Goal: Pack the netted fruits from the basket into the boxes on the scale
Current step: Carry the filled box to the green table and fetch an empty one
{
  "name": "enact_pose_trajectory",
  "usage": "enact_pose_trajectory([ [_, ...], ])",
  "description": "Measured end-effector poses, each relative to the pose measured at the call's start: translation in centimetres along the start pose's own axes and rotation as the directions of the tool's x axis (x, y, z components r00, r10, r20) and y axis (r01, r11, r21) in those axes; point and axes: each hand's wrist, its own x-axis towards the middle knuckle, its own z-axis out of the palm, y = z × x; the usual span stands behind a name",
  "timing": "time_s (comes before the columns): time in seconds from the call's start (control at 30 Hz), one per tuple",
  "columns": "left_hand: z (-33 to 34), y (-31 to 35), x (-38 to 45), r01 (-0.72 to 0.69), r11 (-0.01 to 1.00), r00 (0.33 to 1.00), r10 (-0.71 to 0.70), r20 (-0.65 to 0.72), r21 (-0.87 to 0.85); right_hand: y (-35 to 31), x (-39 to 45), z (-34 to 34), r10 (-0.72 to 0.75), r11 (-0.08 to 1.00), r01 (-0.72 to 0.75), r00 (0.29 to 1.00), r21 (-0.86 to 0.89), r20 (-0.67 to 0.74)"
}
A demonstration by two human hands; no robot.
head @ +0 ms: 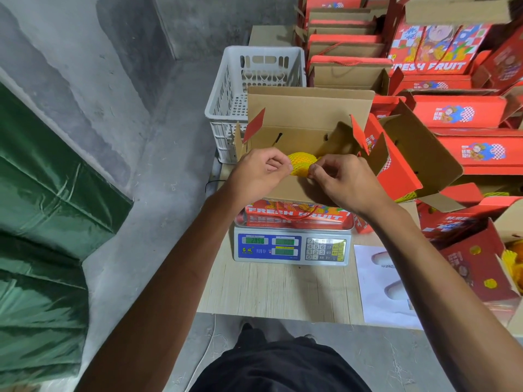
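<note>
Grey concrete walls back a pale wooden table [271,290] carrying a digital scale [293,246]. On the scale sits an open cardboard box [308,114]. Over its near edge, the left hand [259,172] and right hand [343,181] each pinch one end of a yellow netted fruit [301,164] held between them. A white basket [254,89] stands just behind the box.

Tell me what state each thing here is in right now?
Box: open, on the scale.
Scale: switched on, display lit.
Netted fruit: pinched at both ends, over the box.
Left hand: pinching the net.
Right hand: pinching the net.
Basket: looks empty.
</note>
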Motion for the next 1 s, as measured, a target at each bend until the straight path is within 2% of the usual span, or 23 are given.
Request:
enact_pose_trajectory([
  [0.77,0.3,0.1,-0.1,-0.001,1.000,1.000,0.001,-0.023,-0.019,0.4,-0.1,0.3,0.024,1.000,-0.024,1.000,0.007,-0.009],
  [0.93,0.0,0.2,0.2,0.007,1.000,0.999,-0.007,0.047,-0.009,1.0,0.3,0.4,0.027,1.000,-0.027,1.000,0.008,-0.008],
  [1.0,-0.1,0.0,0.7,0.000,0.998,0.996,-0.006,0.092,0.056,1.9,0.8,0.3,0.046,0.999,-0.045,0.999,-0.029,0.018],
])
